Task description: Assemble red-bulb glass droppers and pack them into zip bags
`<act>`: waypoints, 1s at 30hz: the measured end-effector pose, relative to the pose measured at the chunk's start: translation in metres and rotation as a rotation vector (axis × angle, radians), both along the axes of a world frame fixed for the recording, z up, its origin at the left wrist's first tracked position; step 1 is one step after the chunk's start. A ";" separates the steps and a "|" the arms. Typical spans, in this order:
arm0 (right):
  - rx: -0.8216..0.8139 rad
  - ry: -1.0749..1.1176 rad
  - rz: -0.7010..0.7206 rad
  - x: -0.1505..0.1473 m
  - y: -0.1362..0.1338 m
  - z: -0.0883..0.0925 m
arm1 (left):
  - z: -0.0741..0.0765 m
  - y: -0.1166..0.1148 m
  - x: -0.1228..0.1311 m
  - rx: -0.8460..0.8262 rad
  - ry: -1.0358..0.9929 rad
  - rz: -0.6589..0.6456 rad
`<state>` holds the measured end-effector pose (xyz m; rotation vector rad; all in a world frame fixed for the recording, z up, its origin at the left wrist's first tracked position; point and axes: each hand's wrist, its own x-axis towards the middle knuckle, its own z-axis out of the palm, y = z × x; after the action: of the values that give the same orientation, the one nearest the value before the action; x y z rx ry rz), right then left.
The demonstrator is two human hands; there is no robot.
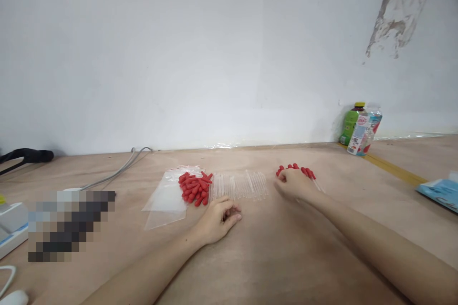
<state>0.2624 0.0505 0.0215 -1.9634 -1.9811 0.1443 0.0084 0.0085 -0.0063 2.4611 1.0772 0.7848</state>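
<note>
My left hand (222, 219) rests on the table with its fingers loosely curled and the thumb apart, holding nothing I can see. Just beyond it lies a row of clear glass dropper tubes (250, 185). To their left is a heap of red rubber bulbs (195, 188), partly on clear plastic zip bags (166, 195). Over on the right, my right hand (295, 185) is closed in a pinch at a row of red-bulbed droppers (307, 172). A red bulb shows at its fingertips; the hand hides most of that dropper and its neighbours.
Two bottles (363, 131) stand by the wall at the back right, near a yellow tape strip (397, 169). A blue packet (440, 193) lies at the right edge. A grey cable (110, 175), a blurred-out item (71, 226) and a white power strip (14, 231) are on the left.
</note>
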 end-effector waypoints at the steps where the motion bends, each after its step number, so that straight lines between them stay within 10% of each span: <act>1: -0.041 -0.008 0.005 -0.009 0.003 -0.001 | 0.001 -0.001 0.000 0.009 0.001 0.014; 7: -0.218 -0.048 -0.033 -0.029 0.025 -0.005 | 0.028 0.030 -0.017 0.238 0.090 0.255; 12: -0.266 -0.076 -0.044 -0.030 0.030 -0.002 | 0.055 0.100 -0.044 0.114 0.259 0.571; 18: -0.082 -0.085 -0.016 -0.032 0.004 0.002 | 0.049 0.145 -0.046 -0.166 0.353 0.767; 25: 0.309 0.186 0.294 -0.025 -0.039 -0.026 | 0.060 0.130 -0.035 -0.014 0.178 0.779; 30: 0.407 0.235 0.411 -0.030 -0.056 -0.037 | 0.049 0.071 -0.020 0.158 0.026 0.506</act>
<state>0.2326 -0.0056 -0.0152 -1.2212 -2.0358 0.0611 -0.0116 0.0797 0.0427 2.3475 1.7447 1.0152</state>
